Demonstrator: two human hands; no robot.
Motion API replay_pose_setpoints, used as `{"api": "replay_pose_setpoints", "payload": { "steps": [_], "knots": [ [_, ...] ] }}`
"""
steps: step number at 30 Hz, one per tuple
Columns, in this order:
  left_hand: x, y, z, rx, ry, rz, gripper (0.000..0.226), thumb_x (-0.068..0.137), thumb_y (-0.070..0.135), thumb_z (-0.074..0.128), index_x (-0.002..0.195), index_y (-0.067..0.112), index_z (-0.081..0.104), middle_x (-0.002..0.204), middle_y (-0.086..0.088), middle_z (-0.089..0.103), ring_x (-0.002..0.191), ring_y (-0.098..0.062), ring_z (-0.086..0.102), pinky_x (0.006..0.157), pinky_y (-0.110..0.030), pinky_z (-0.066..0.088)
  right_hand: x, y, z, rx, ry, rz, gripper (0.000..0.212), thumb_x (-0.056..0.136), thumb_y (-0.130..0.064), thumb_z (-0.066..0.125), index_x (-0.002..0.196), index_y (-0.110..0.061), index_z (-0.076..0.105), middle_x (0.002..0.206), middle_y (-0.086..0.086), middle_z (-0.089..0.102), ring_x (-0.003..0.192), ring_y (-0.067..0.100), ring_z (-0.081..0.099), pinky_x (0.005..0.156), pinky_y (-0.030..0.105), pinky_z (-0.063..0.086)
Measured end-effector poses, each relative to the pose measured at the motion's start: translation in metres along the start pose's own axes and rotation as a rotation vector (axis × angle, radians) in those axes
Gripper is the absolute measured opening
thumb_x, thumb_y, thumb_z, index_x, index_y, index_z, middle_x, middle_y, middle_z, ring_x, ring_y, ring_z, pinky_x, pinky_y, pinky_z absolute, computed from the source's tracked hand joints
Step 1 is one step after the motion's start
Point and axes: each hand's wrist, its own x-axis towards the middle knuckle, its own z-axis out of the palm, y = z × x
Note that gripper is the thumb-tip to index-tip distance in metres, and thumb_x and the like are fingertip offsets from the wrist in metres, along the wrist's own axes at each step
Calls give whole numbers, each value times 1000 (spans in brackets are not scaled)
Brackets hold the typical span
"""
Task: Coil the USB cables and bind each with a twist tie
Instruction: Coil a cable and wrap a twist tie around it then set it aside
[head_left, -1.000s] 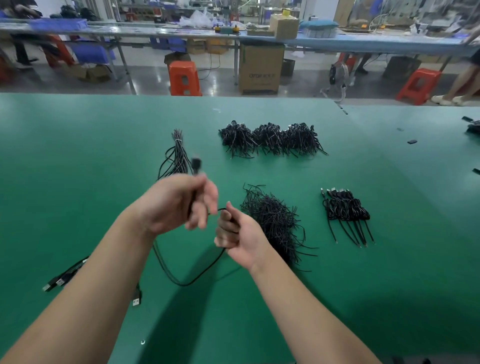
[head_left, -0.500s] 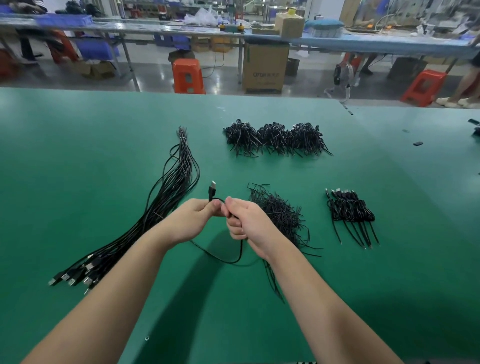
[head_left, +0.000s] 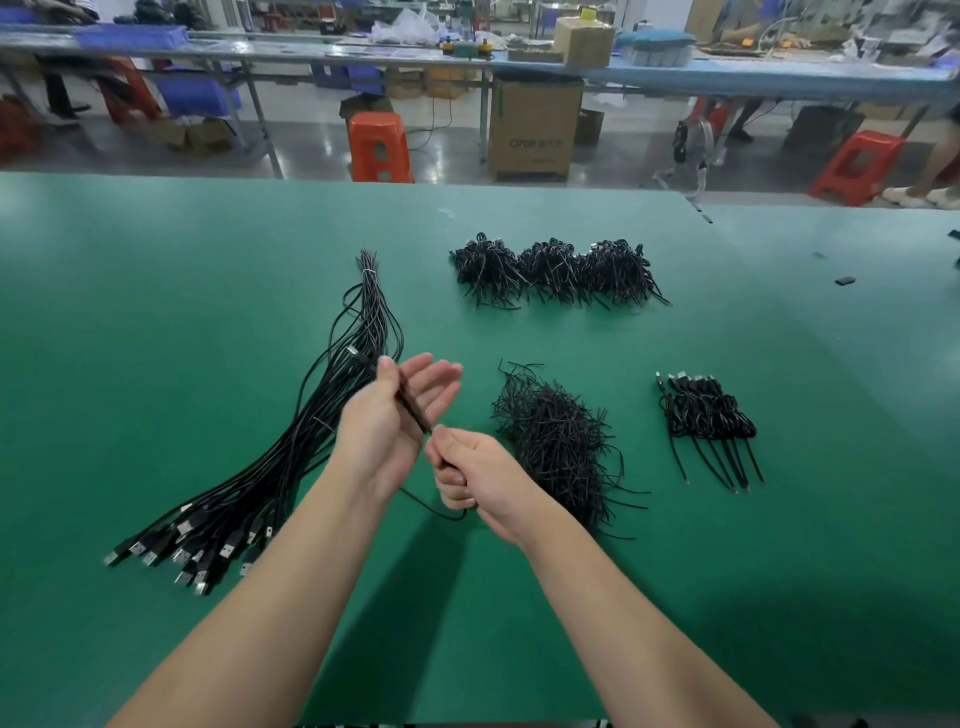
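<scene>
A USB cable (head_left: 411, 404) is lying blurred across the palm of the left hand (head_left: 387, 415), fingers spread, while the right hand (head_left: 470, 470) is pinching it just nearer. Far behind, a cardboard box (head_left: 535, 127) is showing unreadable print.

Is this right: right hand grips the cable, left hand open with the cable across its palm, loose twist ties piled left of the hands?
Not quite. The head view shows the twist tie pile to the right of the hands; the uncoiled cable bundle lies to their left. The right hand does grip the cable, which crosses the open left hand.
</scene>
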Motion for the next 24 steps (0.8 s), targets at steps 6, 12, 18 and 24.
{"api": "replay_pose_setpoints", "payload": {
  "steps": [6,12,18,24],
  "knots": [
    [0,37,5,78,-186,-135,37,103,29,41,84,10,67,65,1,63,30,0,32,33,-14,26,1,-1,-7,381,-56,14,37,101,-33,47,68,-18,51,51,-7,25,41,7,18,41,20,17],
    [-9,70,-17,935,-766,-370,46,101,33,46,105,-7,69,89,-20,74,30,-6,36,38,-18,27,2,-21,-24,469,-71,39,33,94,-34,49,66,-19,55,48,-10,28,38,5,19,40,20,15],
    [-5,47,-21,1482,-414,-303,35,106,30,43,122,6,63,110,-3,73,90,-13,74,79,-33,59,2,-22,-26,407,-64,42,37,104,-29,42,70,-16,53,52,-8,25,42,7,16,41,22,13],
    [2,40,-31,1683,-400,-137,44,101,50,45,111,14,70,108,-7,74,105,-27,68,97,-47,51,2,-21,-19,406,-66,18,40,105,-28,40,69,-17,54,53,-7,25,43,8,15,42,22,15]
  ]
}}
